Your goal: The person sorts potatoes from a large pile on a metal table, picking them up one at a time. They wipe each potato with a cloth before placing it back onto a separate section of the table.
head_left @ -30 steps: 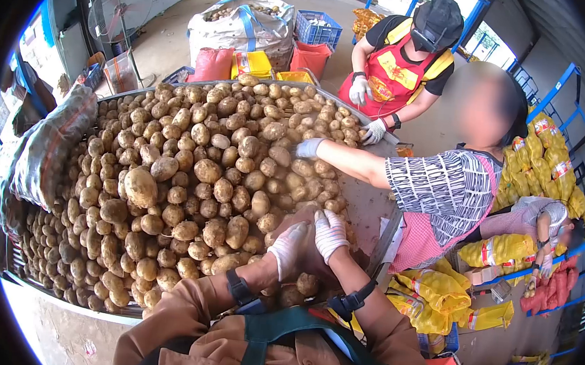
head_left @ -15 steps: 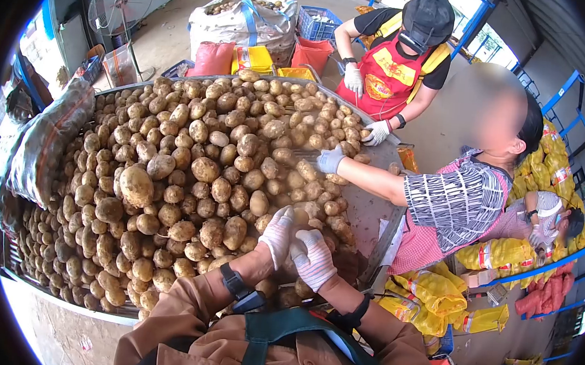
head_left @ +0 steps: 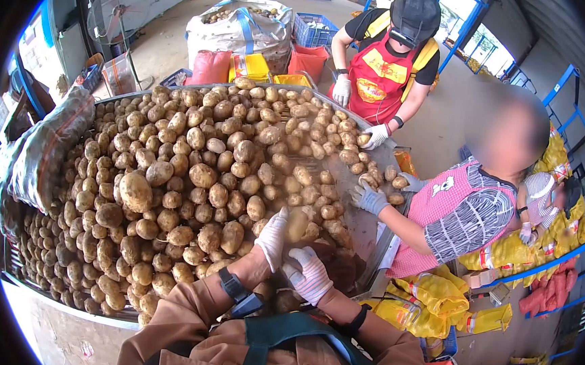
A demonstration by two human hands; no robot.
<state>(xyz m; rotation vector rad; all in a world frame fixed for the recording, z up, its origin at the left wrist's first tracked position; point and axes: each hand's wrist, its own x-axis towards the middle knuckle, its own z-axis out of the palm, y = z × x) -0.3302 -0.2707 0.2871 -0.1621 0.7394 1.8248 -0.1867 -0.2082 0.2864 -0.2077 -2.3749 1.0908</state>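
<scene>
A broad heap of potatoes (head_left: 202, 175) covers the metal sorting table (head_left: 362, 204). My left hand (head_left: 272, 239), in a white glove, is over the near side of the heap, its fingers together beside a blurred potato (head_left: 296, 225); its grip is not clear. My right hand (head_left: 309, 274), in a striped white glove, is just right of it, fingers partly curled near the same potato. What lies under its palm is hidden.
A co-worker in a pink apron (head_left: 450, 207) has gloved hands by potatoes on the right. Another in a red apron (head_left: 380, 80) stands at the far edge. Filled sacks (head_left: 51, 145) lie left; yellow net bags (head_left: 427, 300) lie right.
The pink-aproned co-worker's hands have drawn back toward the table's right edge, with several potatoes beside them. My right hand has moved slightly down, a little away from my left.
</scene>
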